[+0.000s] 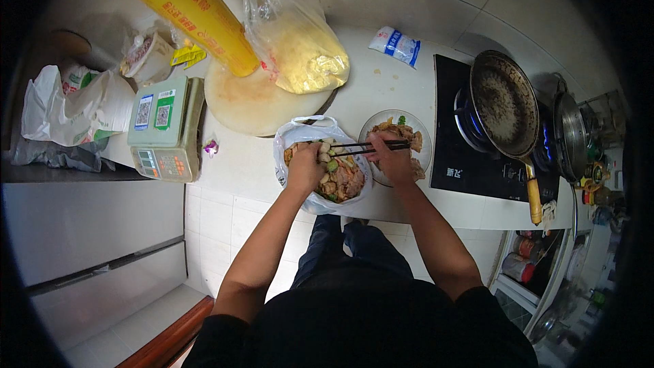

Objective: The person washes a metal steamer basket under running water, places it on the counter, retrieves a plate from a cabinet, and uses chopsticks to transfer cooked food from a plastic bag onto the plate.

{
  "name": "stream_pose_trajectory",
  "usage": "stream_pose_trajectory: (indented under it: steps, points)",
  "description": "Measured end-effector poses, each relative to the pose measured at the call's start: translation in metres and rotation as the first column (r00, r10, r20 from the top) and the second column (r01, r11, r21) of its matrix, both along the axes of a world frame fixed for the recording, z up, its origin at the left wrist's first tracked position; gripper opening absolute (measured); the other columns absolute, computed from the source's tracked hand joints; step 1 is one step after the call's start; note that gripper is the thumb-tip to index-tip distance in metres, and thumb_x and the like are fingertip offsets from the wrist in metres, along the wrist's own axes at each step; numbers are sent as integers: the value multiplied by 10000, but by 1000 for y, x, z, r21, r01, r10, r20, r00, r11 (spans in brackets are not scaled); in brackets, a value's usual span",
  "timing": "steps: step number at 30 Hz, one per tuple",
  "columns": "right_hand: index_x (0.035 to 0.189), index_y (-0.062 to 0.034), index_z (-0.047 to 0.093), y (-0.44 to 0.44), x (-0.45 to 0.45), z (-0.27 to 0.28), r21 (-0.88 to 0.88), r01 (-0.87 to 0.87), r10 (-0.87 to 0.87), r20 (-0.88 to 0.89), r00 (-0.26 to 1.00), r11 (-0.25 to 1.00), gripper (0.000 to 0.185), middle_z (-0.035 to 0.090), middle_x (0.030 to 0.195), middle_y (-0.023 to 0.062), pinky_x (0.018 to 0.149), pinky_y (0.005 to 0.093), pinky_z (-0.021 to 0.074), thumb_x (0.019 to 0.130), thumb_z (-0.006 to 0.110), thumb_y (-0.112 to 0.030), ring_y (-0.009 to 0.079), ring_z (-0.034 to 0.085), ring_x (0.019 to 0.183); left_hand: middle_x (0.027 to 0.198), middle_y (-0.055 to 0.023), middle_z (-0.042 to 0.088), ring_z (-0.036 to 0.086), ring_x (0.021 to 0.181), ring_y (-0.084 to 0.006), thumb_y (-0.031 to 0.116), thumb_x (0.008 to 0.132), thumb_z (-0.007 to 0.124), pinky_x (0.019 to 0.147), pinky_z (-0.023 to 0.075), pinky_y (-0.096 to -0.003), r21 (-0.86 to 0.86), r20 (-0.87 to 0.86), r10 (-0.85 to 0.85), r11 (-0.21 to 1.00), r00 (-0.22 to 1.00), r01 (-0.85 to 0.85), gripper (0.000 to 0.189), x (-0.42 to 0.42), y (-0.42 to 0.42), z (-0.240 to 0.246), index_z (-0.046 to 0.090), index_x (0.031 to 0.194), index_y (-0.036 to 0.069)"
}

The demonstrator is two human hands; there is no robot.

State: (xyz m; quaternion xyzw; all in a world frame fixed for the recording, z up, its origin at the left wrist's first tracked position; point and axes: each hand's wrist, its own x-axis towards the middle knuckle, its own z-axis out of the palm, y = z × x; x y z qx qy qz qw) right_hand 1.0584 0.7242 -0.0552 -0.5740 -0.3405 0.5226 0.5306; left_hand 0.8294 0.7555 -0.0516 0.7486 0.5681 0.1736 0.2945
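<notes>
A pair of dark chopsticks (357,147) lies in the grip of my right hand (389,156), which is over a plate (426,135) of cooked meat pieces (416,141). Their tips reach left over an open white plastic bag (279,163) that holds meat, pale round pieces and green vegetables (347,181). My left hand (305,166) is at the left part of the bag's opening, over the food and close to the chopstick tips. Its fingertips are partly hidden, so whether it grips anything does not show.
Right of the plate, a worn frying pan (503,105) sits over a lit burner on a black gas hob (454,174); its handle (534,199) juts over the front edge. Behind the bag are a round board (230,102), a yellow film roll (204,20) and a yellow-filled bag (311,56). A scale (161,128) stands left.
</notes>
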Motion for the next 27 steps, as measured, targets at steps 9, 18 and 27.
stream_pose_trajectory:
  steps: [9, 18, 27]
  points:
    - [1045, 33, 688, -21, -2, 5, 25, 131, -130, -63, 990, 991, 264, 717, 923, 121, 602, 255, 578, 948, 667, -211, 176, 712, 737, 960, -189, 700, 683, 837, -292, 8, 703, 753, 765, 536, -380, -85, 123, 77, 994, 989, -67, 456, 14, 6, -5, 654, 1147, -25]
    - [942, 51, 689, -70, 66, 89, 139, 295, -297, -10, 955, 945, 188, 695, 876, 112, 675, 268, 570, 977, 597, -110, 168, 691, 759, 1132, -223, 641, 643, 981, -377, 16, 735, 745, 878, 523, -413, 131, 242, -132, 986, 961, 102, 504, 106, -5, 61, 604, 1219, 2]
    - [919, 46, 710, -106, 115, 73, 230, 270, -349, 456, 819, 935, 161, 663, 864, 84, 670, 246, 524, 950, 624, -86, 138, 646, 764, 1138, -218, 600, 607, 1041, -397, 36, 741, 710, 883, 507, -452, -35, 96, -169, 984, 981, 173, 574, 192, -31, 34, 546, 1291, 41]
